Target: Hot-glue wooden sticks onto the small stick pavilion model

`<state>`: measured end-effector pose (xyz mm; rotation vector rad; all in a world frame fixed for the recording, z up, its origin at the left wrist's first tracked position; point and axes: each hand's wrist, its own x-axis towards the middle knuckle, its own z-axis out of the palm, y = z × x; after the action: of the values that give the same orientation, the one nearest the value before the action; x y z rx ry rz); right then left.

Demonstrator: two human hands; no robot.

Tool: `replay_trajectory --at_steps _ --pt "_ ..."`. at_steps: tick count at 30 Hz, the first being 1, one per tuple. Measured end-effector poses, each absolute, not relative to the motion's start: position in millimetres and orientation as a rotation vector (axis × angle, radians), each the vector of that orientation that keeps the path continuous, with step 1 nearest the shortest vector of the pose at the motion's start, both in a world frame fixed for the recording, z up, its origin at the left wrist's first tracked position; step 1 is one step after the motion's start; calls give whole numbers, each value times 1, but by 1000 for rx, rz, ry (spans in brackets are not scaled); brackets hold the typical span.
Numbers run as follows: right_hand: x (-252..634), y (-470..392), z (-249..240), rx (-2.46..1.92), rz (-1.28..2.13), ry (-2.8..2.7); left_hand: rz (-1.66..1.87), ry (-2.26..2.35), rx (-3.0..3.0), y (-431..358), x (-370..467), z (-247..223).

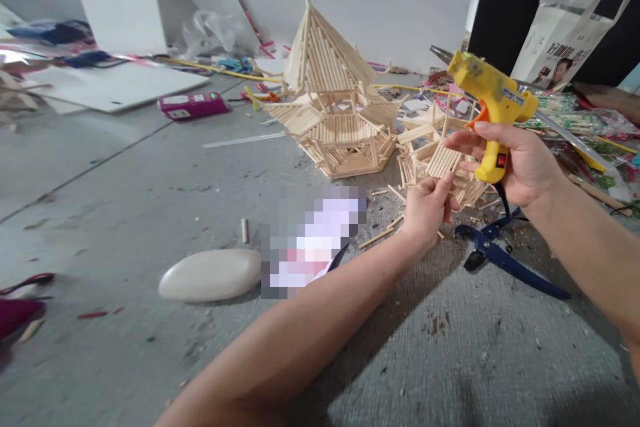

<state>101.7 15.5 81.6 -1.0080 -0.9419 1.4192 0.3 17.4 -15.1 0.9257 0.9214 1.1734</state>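
Observation:
My right hand (pixel 530 163) grips a yellow glue gun (pixel 493 97) by its handle, with the nozzle pointing up and to the left. My left hand (pixel 430 207) is closed, thumb and fingers pinching a small panel of wooden sticks (pixel 443 160) side by side. Fingertips of the right hand reach close to that panel; whether they touch it I cannot tell. Behind both hands sits a partly built stick frame (pixel 413 160), partly hidden by them. To its left stands a pagoda-like model of wooden sticks (pixel 345 127) with a pointed roof.
Blue cutters (pixel 515 267) lie on the floor below my right hand. A pixelated patch (pixel 320 240) and a whitish oval object (pixel 210 275) are left of my left forearm. Loose sticks (pixel 383 233) are scattered about. Farther back are a purple box (pixel 193 105) and a tote bag (pixel 565 33).

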Motion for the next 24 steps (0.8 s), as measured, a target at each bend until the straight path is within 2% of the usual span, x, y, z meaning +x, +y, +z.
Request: replay_trajectory --at_steps 11,24 --pt "93 31 71 -1046 1400 -959 1180 928 925 20 -1 -16" --pt "94 35 68 -1052 1397 -1034 1145 1059 1240 28 -16 -20"
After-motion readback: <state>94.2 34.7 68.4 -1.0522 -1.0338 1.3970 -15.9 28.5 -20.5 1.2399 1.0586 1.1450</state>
